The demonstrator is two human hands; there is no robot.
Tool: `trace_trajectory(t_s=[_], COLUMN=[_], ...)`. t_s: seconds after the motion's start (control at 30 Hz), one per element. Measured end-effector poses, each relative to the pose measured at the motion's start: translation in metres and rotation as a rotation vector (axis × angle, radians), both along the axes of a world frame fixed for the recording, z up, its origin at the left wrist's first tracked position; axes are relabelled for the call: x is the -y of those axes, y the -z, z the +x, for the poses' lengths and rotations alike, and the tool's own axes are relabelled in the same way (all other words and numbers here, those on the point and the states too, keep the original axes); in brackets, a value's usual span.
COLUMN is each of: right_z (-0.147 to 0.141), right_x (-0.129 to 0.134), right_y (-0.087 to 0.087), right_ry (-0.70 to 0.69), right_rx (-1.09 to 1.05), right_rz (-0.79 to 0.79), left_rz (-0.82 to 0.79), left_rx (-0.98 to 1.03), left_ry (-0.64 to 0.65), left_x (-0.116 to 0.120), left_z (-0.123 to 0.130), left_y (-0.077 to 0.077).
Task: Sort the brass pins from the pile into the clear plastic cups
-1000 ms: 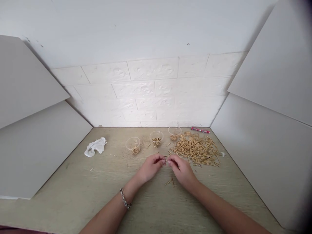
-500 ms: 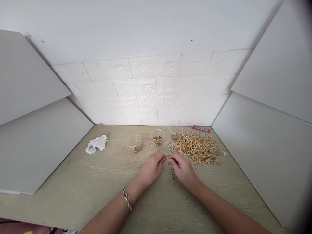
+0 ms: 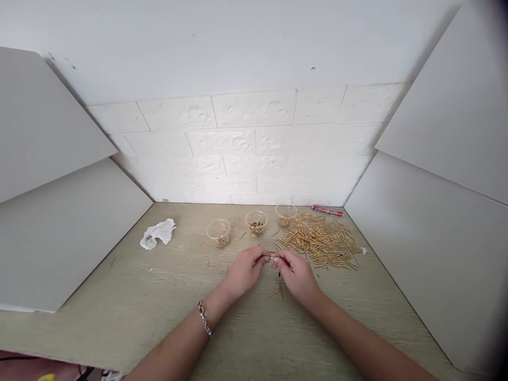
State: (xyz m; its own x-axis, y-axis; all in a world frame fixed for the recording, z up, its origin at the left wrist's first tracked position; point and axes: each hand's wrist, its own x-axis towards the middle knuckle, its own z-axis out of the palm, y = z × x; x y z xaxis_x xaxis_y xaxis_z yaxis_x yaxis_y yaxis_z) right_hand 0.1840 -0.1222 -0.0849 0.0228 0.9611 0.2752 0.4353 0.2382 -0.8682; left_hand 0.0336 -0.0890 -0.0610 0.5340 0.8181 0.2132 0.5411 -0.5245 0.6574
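Note:
My left hand [image 3: 246, 270] and my right hand [image 3: 297, 274] meet fingertip to fingertip above the table, both closed in a pinch. Between them a small gold-coloured metal pin [image 3: 272, 257] shows, mostly hidden by the fingers. A few loose gold pins [image 3: 277, 292] lie on the table just below the hands. To the right of my right hand spreads a large pile of gold metal pins [image 3: 321, 238]. Beyond the hands stand clear plastic cups: a left cup [image 3: 218, 228], a middle cup [image 3: 256, 218] and a right cup [image 3: 286, 211], each holding small gold-coloured pieces.
A crumpled white tissue [image 3: 157, 234] lies on the left of the table [image 3: 138, 312]. A red marker-like tube [image 3: 327, 210] rests behind the pile. Grey panels [image 3: 75, 233] flank both sides, and a white brick-patterned wall [image 3: 238, 143] closes the back.
Both hands stay pinched together at nearly the same place, with only slight finger movement. The cups, pile and loose pins keep their places; the view has shifted slightly.

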Motion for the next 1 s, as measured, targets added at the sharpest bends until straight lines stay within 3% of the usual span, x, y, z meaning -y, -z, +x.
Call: trace_trajectory(t_s=[0.23,0.7,1.0], right_z=[0.002,0.0,0.001], right_x=[-0.001,-0.001,-0.002], right_y=[0.005,0.005,0.01], right_ry=[-0.012,0.022,0.028], right_rx=[0.041,0.131,0.265], right_rz=[0.052,0.089,0.204], left_rz=[-0.031,0.217,0.129], left_rx=[-0.019,-0.184,-0.071], left_ry=[-0.036,-0.073,-0.104], left_x=[0.0,0.01,0.01], left_z=[0.002,0.006,0.01], left_y=[0.0,0.005,0.004])
